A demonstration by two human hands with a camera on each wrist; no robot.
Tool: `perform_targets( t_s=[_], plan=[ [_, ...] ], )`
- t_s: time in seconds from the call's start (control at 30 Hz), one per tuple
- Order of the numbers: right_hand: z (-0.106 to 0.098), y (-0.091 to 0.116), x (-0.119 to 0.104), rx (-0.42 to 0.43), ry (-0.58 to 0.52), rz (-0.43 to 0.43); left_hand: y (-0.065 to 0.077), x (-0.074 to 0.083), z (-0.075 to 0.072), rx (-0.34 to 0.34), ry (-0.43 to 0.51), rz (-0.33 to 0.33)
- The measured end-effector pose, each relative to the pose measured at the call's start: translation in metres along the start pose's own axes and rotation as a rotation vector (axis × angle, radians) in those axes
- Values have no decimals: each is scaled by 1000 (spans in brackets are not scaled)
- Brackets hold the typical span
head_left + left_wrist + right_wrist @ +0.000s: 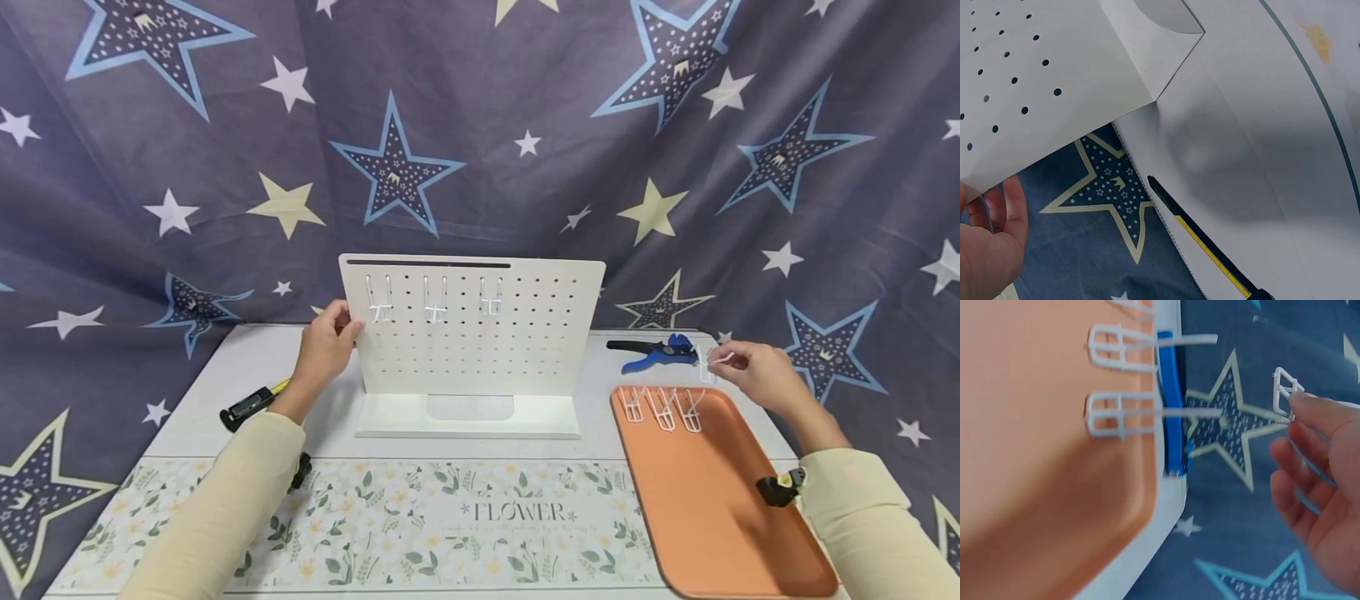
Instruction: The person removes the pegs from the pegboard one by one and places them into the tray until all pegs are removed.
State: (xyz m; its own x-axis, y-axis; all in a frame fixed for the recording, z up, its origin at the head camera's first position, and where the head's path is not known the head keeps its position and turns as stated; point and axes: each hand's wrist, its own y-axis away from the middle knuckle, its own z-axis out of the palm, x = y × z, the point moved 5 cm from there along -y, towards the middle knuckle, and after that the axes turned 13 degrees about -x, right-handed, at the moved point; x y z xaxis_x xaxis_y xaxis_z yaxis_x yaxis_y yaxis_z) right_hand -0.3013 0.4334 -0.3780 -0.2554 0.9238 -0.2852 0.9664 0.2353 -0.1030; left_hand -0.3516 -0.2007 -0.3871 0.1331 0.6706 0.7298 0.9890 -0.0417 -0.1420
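Note:
A white pegboard stands upright on its base on the table, three white wire hooks hanging along its upper rows, among them a left one. My left hand grips the board's left edge, thumb in front and fingers behind, as the left wrist view also shows. Over the far end of an orange tray, my right hand pinches another white wire hook between thumb and fingertips. Three more wire hooks lie in a row at the tray's far end.
Blue-and-black pliers lie behind the tray. Left of the board is a black-and-yellow utility knife. A flower-print mat covers the table's front, and a star-patterned curtain hangs behind.

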Motion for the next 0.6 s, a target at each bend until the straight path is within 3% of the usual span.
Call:
perform_targets(
  t_s=[0.23,0.6],
  plan=[
    [12,9,31,-141,-87,106,0,0,-1,-6,-3,-4],
    [39,18,55,-180,0,81,-1,-1,-1,-9,8,-3]
  ],
)
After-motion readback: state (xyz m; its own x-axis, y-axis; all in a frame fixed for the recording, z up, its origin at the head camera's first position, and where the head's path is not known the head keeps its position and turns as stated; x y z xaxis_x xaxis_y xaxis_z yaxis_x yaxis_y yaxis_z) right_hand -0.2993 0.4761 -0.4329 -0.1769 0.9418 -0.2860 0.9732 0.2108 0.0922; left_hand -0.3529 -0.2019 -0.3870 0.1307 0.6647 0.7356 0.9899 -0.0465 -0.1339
